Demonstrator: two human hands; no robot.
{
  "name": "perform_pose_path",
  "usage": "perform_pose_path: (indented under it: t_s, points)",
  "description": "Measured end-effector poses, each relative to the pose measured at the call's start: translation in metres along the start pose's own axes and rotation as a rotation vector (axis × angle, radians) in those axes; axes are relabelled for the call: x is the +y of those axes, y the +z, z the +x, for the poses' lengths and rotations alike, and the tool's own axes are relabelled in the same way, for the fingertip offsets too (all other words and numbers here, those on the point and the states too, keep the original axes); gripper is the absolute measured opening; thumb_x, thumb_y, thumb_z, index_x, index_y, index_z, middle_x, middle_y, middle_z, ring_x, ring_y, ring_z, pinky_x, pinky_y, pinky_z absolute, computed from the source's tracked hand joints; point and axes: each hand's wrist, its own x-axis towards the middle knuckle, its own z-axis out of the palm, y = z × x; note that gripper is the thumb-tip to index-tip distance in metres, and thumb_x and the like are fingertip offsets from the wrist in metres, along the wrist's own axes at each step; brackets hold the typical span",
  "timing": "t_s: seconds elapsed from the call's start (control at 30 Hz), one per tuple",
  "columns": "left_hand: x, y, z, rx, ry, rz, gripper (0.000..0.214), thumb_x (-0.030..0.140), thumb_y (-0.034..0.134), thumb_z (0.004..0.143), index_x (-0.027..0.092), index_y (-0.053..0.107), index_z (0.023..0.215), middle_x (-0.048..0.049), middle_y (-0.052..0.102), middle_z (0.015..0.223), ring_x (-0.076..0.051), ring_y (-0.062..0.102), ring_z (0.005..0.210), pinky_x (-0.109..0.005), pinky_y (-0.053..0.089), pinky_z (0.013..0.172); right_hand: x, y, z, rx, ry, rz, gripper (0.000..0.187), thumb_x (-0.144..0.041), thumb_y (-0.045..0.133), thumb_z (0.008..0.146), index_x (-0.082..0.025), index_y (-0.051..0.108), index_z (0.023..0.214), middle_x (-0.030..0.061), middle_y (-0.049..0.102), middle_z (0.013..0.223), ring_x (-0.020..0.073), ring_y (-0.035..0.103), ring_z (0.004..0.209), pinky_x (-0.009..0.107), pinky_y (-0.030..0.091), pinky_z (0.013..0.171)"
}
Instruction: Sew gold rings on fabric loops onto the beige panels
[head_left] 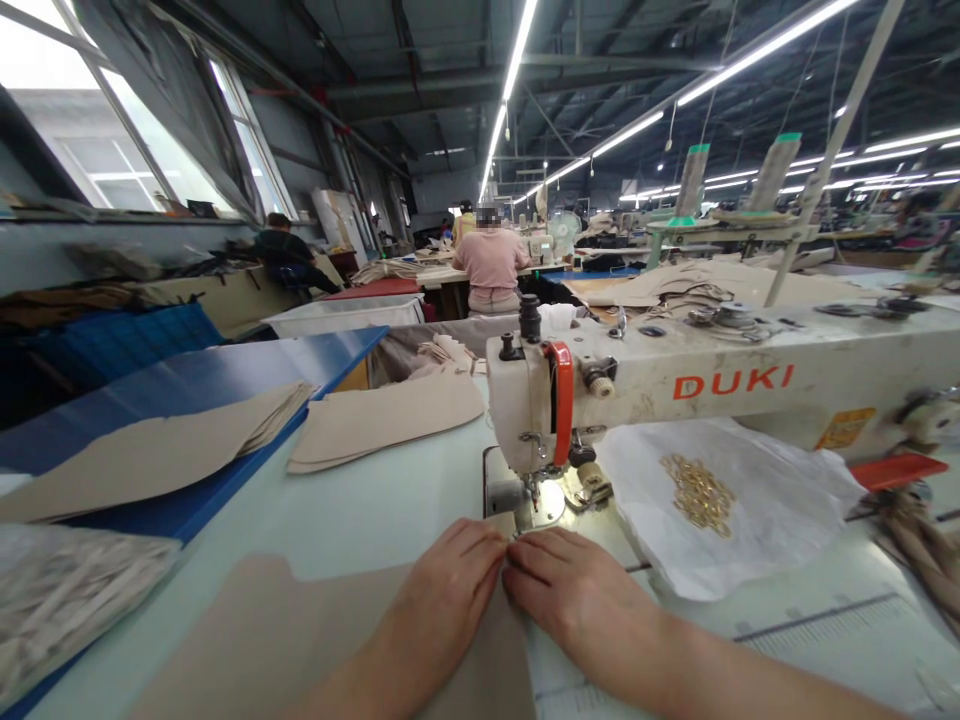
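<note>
My left hand and my right hand meet fingertip to fingertip just in front of the needle of a white DUKI sewing machine. Both pinch the near edge of a beige fabric piece that lies flat on the pale table under my forearms. The fingers are pressed together on the fabric edge close to the presser foot.
A white plastic bag with small gold metal rings lies right of the needle. Stacks of beige cut pieces sit at the back left, more on a blue board. A person in pink sits ahead, facing away.
</note>
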Motion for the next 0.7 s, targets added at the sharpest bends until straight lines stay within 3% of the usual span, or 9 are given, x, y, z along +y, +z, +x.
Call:
perform_pose_path:
  t_s: [0.33,0.7]
  points:
    - [0.005,-0.004,-0.005,0.009,-0.062,-0.015,0.021,0.010,0.044,0.089,0.019,0.062,0.095,-0.0060,0.069,0.092,-0.020,0.065,0.086,-0.034,0.057,0.078,0.001,0.001,0.002,-0.051,-0.029,-0.046,0.009,-0.017,0.061,0.089,-0.010,0.062,0.094,0.0086,0.064,0.097,0.0212,0.054,0.094,0.034,0.046,0.087]
    - [-0.001,0.019,0.030,-0.001,0.025,0.033,0.020,0.008,0.044,0.089,0.017,0.062,0.091,-0.0067,0.070,0.089,-0.021,0.065,0.084,-0.038,0.057,0.078,0.030,-0.010,-0.005,-0.100,0.004,-0.153,0.008,-0.017,0.064,0.087,-0.011,0.061,0.091,0.0073,0.064,0.096,0.0212,0.055,0.089,0.033,0.045,0.082]
